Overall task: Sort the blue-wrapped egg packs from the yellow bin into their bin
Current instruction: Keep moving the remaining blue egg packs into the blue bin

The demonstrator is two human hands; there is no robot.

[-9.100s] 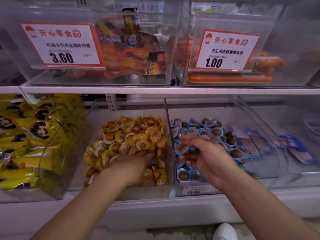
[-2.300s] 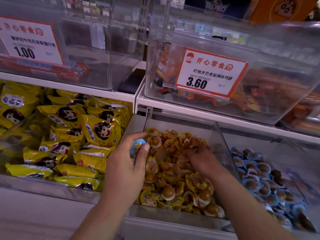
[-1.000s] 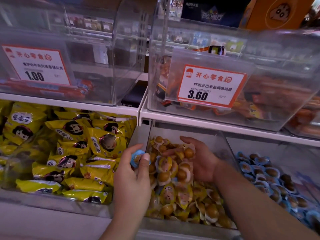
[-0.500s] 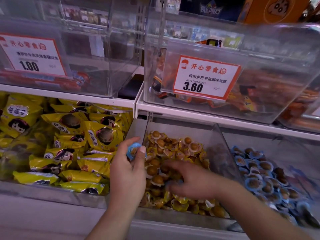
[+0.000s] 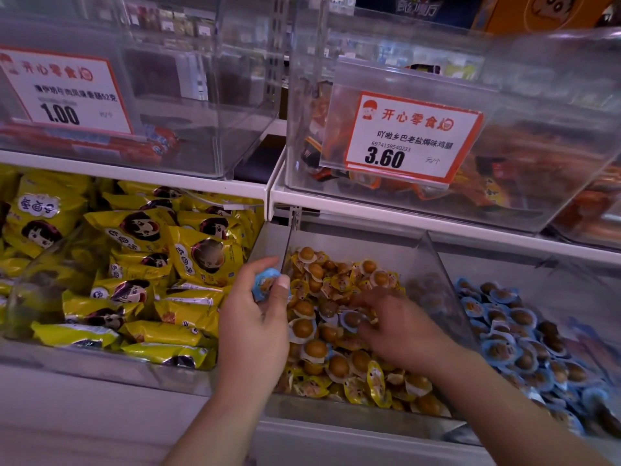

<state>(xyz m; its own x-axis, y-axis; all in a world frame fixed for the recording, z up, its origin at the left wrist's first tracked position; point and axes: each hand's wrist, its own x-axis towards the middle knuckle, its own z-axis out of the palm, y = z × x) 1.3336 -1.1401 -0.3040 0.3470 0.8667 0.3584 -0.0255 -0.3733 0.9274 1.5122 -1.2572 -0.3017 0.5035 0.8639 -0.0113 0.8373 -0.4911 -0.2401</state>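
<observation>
Left hand (image 5: pixel 255 326) raised at the near-left corner of the yellow bin (image 5: pixel 433 260), thumb and fingers pinching one blue-wrapped egg pack (image 5: pixel 266 283). Right hand (image 5: pixel 396 326), motion-blurred, reaches into the heap of yellow-wrapped egg packs (image 5: pixel 339 361); its fingertips meet a second blue-rimmed pack (image 5: pixel 351 320), grip not discernible. Right of that hand: the bin of blue packs (image 5: pixel 514 334). Left of the left hand: yellow snack bags (image 5: pixel 134 264). Above both: price labels 1.00 (image 5: pixel 62 92) and 3.60 (image 5: pixel 411 137).

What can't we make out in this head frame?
- Right hand: motion-blurred; grip on the blue-rimmed pack at its fingertips unclear.
- Blue pack in the left hand: fingers cover most of it.
- Blue-pack bin: cut off by the right edge.
- Small print on the 1.00 tag: blurred.
</observation>
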